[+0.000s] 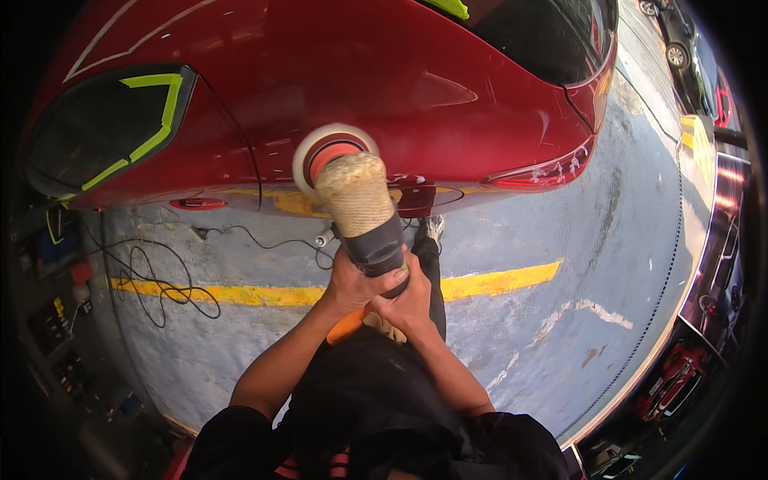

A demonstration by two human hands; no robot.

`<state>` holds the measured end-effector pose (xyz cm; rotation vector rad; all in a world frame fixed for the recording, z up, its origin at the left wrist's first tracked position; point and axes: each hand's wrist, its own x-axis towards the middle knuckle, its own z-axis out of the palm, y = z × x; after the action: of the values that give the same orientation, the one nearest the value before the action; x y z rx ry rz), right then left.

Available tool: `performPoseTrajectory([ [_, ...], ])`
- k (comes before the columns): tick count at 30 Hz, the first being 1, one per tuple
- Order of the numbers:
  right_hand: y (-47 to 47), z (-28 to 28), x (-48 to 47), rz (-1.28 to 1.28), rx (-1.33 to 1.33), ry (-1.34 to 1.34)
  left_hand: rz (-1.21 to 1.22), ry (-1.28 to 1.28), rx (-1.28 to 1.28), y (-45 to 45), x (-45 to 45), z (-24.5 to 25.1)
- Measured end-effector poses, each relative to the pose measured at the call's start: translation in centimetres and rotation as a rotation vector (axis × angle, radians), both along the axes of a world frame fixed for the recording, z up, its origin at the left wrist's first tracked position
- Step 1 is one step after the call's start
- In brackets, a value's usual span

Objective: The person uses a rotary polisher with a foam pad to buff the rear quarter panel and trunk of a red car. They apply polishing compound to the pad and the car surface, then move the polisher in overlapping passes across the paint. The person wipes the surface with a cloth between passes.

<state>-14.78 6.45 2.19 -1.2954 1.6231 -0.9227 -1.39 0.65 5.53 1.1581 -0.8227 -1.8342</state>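
Both my hands grip a car polisher point(360, 204) with a worn, cloth-like cover over its head. My left hand point(354, 282) wraps the rear of its body from the left, and my right hand point(411, 291) closes round the same end from the right; the fingers overlap. The polisher's round pad point(306, 156) lies against the side panel of a red car point(372, 72), between the rear door seam and the tail lamp point(540, 171). Whether the pad is spinning cannot be told. Yellow-green masking tape point(171, 111) edges the dark side window point(90, 126).
A black cable point(186, 282) lies in loops on the painted floor at the left, across a yellow line point(258, 295). A small white cylindrical thing point(324, 238) lies below the car. Shelves with tools stand in shadow at the far left. Other cars are at the upper right.
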Motion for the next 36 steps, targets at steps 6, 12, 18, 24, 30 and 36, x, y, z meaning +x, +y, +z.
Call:
performPoseTrajectory([
  [6, 2.6, -1.8, -1.4, -0.332, 0.014, -0.177, -0.289, -0.289, -0.261, -2.3, -5.5, -1.3],
  [12, 2.0, -2.0, 3.4, -0.206, -0.007, -0.052, -0.249, -0.177, -0.147, -1.7, 1.4, -1.1],
  [18, -1.0, 1.2, 7.8, 0.096, -0.045, 0.129, 0.042, 0.021, -0.083, 0.6, 9.0, -1.3],
  [24, 2.5, 1.3, 3.3, -0.101, 0.069, 0.085, -0.213, -0.048, -0.009, 1.0, 3.2, -1.2],
  [30, 3.0, 0.6, 1.1, -0.339, 0.113, -0.251, -0.27, -0.249, -0.207, -0.3, -2.5, -1.4],
  [36, 0.4, 1.5, 5.4, -0.023, 0.07, 0.092, -0.038, 0.047, -0.108, -0.3, 5.1, -0.2],
])
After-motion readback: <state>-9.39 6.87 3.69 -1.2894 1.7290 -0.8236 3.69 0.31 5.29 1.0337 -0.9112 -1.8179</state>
